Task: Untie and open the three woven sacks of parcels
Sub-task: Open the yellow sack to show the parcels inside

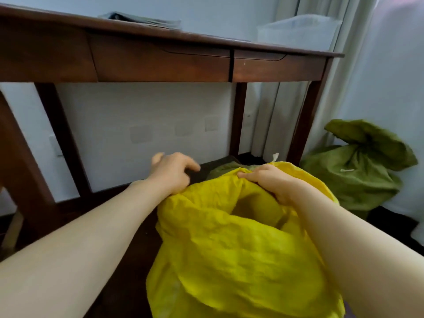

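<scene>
A yellow woven sack [229, 253] stands on the dark floor right in front of me, its mouth gaping so the inside shows. My right hand [273, 182] grips the far rim of that mouth, fingers curled over the fabric. My left hand [171, 171] hovers just left of the rim with fingers loosely spread, holding nothing. A green sack [358, 171] sits at the right by the curtain, its neck bunched and tied. Part of another green sack [226, 168] peeks out behind the yellow one, mostly hidden.
A dark wooden desk [160, 63] with drawers spans the view above the sacks, its legs at left and right. A clear plastic bin [296, 31] and a stack of papers [146, 20] lie on top. Pale curtains [344, 88] hang at the right.
</scene>
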{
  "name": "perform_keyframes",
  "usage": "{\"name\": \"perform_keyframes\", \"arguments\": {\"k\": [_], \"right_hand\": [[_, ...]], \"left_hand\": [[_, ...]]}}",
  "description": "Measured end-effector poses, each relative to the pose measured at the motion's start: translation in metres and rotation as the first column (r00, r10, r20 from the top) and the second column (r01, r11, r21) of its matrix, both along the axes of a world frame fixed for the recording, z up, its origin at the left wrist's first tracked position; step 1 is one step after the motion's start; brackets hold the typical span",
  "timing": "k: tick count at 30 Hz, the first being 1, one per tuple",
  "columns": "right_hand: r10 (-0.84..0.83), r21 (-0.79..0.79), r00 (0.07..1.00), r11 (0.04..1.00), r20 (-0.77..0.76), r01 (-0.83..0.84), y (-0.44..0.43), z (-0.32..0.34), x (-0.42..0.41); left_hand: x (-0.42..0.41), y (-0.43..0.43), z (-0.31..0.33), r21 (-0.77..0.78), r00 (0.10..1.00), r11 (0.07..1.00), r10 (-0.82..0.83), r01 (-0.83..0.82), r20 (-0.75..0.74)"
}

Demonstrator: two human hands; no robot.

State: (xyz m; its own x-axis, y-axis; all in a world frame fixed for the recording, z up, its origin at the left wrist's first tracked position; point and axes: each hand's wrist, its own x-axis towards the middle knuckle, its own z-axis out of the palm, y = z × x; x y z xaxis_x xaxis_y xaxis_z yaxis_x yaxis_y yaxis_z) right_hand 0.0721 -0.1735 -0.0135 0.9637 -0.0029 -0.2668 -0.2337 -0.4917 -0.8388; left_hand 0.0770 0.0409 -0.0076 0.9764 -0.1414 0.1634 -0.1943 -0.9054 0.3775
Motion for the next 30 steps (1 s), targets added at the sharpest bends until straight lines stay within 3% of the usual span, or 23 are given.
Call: {"name": "perform_keyframes", "arguments": {"k": [2,3,4,6,8,9,10,12,13,16,19,21,23,25,27,30], "right_hand": [[-0.005,-0.003,1.0,1.0,0.026,0.005,0.006,0.003,0.003],[0.004,-0.011,0.999,1.0,0.048,-0.003,0.009,0.006,0.004],[0.007,-0.024,0.996,1.0,0.086,-0.005,0.012,0.008,0.004],[-0.006,-0.084,0.979,0.996,0.202,0.023,0.014,0.013,-0.001],[0.068,-0.287,0.892,0.955,0.447,0.071,0.01,0.016,-0.008],[0.18,-0.491,0.838,0.863,0.515,0.117,0.005,0.017,-0.013],[0.285,-0.667,0.824,0.731,0.49,0.144,0.001,0.017,-0.018],[0.273,-0.825,0.914,0.556,0.3,0.105,-0.012,0.008,-0.021],[0.206,-0.832,0.956,0.551,0.21,0.064,-0.019,0.001,-0.023],[0.082,-0.733,0.996,0.679,0.016,-0.044,-0.031,-0.03,-0.024],[0.125,-0.68,0.99,0.721,-0.064,-0.135,-0.03,-0.051,-0.023],[0.156,-0.658,0.987,0.747,0.035,-0.095,-0.034,-0.049,-0.022],[0.086,-0.638,0.985,0.77,0.151,0.031,-0.045,-0.038,-0.018],[0.043,-0.634,0.985,0.77,0.167,0.074,-0.054,-0.027,-0.014],[-0.023,-0.501,0.99,0.861,0.14,0.091,-0.057,-0.021,-0.013],[-0.135,-0.114,0.99,0.985,-0.048,0.129,-0.06,-0.016,-0.016]], "left_hand": [[-0.009,-0.022,0.008,-0.262,0.979,0.944,-0.206,0.198,-0.002],[-0.013,-0.035,0.01,-0.313,0.951,0.909,-0.305,0.277,-0.046],[-0.016,-0.046,0.008,-0.249,0.928,0.911,-0.361,0.329,-0.096],[-0.014,-0.057,-0.005,-0.031,0.946,0.95,-0.312,0.311,-0.09],[-0.007,-0.055,-0.014,-0.042,0.973,0.973,-0.229,0.227,-0.031],[-0.001,-0.053,-0.018,-0.11,0.978,0.974,-0.205,0.199,-0.044],[0.002,-0.05,-0.021,-0.157,0.978,0.971,-0.195,0.182,-0.077],[0.005,-0.047,-0.027,-0.242,0.974,0.958,-0.189,0.155,-0.124],[0.004,-0.047,-0.028,-0.296,0.973,0.945,-0.188,0.142,-0.133],[-0.001,-0.049,-0.028,-0.449,0.968,0.889,-0.187,0.094,-0.167],[0.001,-0.047,-0.029,-0.476,0.979,0.88,-0.096,-0.001,-0.178],[0.006,-0.035,-0.032,-0.502,0.98,0.86,-0.011,-0.091,-0.198],[0.009,-0.021,-0.036,-0.521,0.968,0.835,0.052,-0.178,-0.247],[0.007,-0.014,-0.037,-0.551,0.95,0.803,0.059,-0.229,-0.308],[0.006,-0.015,-0.034,-0.561,0.938,0.793,0.04,-0.24,-0.344],[0.008,-0.016,-0.03,-0.578,0.914,0.774,0.004,-0.26,-0.407]]}}
